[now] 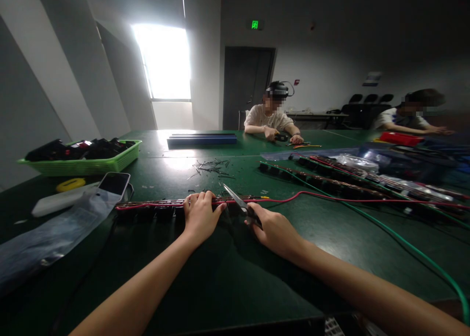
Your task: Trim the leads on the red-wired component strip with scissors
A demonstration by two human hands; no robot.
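In the head view, my left hand point(201, 213) is closed over a long dark strip of black parts point(154, 209) that lies across the table. A red wire point(147, 205) runs along this strip and on to the right. My right hand point(273, 226) grips a pair of scissors point(238, 200) by the dark handles. Their blades point up and left, close to the strip just right of my left thumb. Whether the blades touch the wire I cannot tell. A yellow-tipped end point(264, 197) shows at the strip's right side.
On the left stand a green basket point(84, 166) of black parts, a phone point(113, 185) and a plastic bag point(62, 233). Cut dark bits point(211, 168) lie beyond my hands. More wired strips point(330, 179) and a green wire point(396, 235) spread right. Two people point(270, 116) sit across the table.
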